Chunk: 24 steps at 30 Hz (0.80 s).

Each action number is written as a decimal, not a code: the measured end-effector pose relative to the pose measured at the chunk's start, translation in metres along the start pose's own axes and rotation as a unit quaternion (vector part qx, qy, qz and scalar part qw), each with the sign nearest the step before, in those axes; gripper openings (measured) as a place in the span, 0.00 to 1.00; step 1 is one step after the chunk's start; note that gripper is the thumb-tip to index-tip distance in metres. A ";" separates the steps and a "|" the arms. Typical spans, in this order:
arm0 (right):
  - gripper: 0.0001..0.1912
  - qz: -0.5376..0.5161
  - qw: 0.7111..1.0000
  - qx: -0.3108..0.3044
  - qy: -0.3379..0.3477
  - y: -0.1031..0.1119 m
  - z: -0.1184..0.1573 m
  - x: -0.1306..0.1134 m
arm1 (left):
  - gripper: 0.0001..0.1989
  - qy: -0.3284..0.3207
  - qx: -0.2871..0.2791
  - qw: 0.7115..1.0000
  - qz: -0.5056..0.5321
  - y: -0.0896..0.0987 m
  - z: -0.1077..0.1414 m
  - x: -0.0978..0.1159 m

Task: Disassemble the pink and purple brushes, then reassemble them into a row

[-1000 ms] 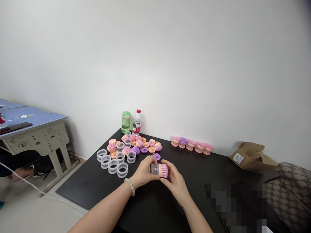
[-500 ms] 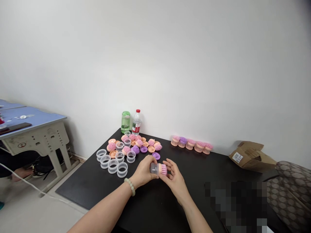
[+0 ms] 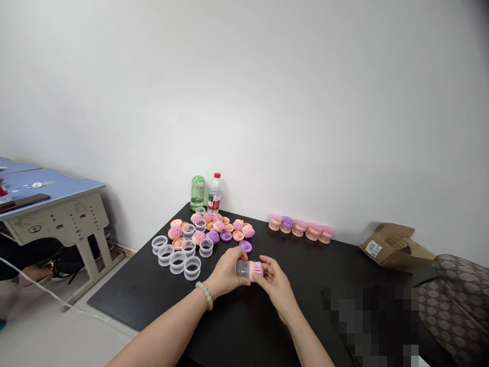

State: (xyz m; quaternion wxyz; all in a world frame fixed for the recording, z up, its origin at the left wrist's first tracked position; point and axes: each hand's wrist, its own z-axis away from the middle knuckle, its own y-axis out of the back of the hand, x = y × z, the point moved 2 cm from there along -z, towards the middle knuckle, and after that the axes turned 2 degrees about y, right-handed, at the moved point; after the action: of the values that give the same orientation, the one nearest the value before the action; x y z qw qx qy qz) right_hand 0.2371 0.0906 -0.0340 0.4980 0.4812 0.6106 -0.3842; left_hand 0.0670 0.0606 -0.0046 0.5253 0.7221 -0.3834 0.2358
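Note:
My left hand point(image 3: 228, 270), with a beaded bracelet at the wrist, grips a clear plastic ring point(image 3: 242, 268) over the black table point(image 3: 229, 326). A pink bristled head point(image 3: 257, 268) with a peach base sits against the ring's right end, and the fingers of my right hand point(image 3: 275, 285) close round it. Several clear rings point(image 3: 192, 267) stand on the table to the left. Behind them lie several pink and purple bristled heads point(image 3: 213, 236) and round caps, among them a purple cap point(image 3: 245, 247) just beyond my left hand.
By the wall stand a green bottle point(image 3: 197, 193) and a red-capped water bottle point(image 3: 214, 196). A row of assembled brushes point(image 3: 300, 228) lines the back edge. At right are an open cardboard box point(image 3: 397, 247) and patterned fabric point(image 3: 454, 295).
Both hands have shifted slightly down with the ring and the bristled head. My right fingers have curled closer around the head.

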 end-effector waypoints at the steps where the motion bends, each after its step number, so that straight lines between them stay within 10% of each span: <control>1: 0.27 0.007 1.000 0.003 -0.007 0.000 0.000 0.001 | 0.24 -0.013 -0.002 1.000 -0.027 -0.001 0.000 0.000; 13: 0.24 0.139 0.988 0.033 -0.059 -0.004 -0.003 0.012 | 0.26 -0.090 -0.026 0.976 -0.199 -0.016 0.008 0.006; 19: 0.23 0.045 0.996 0.052 -0.061 0.006 -0.017 0.008 | 0.23 -0.028 0.109 0.992 0.051 0.005 -0.002 -0.003; 24: 0.20 0.071 0.995 0.062 -0.035 0.012 -0.046 0.009 | 0.26 0.084 0.219 0.926 0.297 0.016 -0.011 -0.019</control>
State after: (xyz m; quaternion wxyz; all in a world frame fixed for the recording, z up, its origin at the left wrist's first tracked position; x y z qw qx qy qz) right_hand 0.2370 0.1391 -0.0334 0.5144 0.5397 0.5315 -0.4018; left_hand 0.0433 0.0743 -0.0062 0.2900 0.6500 -0.4736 0.5189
